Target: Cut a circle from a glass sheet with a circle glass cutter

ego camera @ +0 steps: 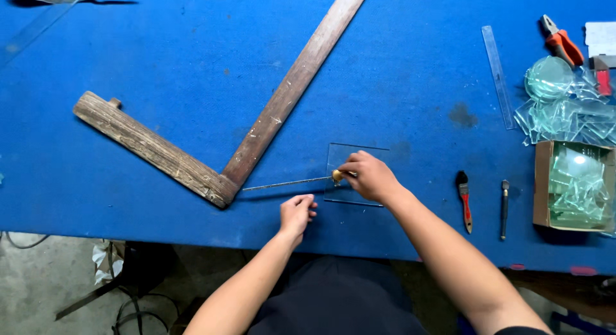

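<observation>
Left hand (297,213): nearest the body, fingers curled and resting on the blue worktop (192,85) just below the thin metal rod (285,183); its grip is together but holds nothing I can make out, and it seems placed there to brace.
Right hand (371,176): grip clamped on a small brass-headed tool (337,175) at the rod's right end, pressing down over the glass pane (355,174), likely to keep the tip steady on the surface.
Glass pane: a clear square lying flat near the worktop's front edge, partly under the right hand, close in where both arms can bear on it.
Wooden square (212,142): a worn L-shaped piece, its corner touching the rod's left end; the long arm runs away up the worktop.
Brush (464,200) and dark pen-like tool (504,208): laid parallel to the right, within reach.
Cardboard box (573,186): holds glass offcuts, kept aside.
Far right: loose glass pieces (564,107), a clear ruler (498,75), orange-handled pliers (562,43).
</observation>
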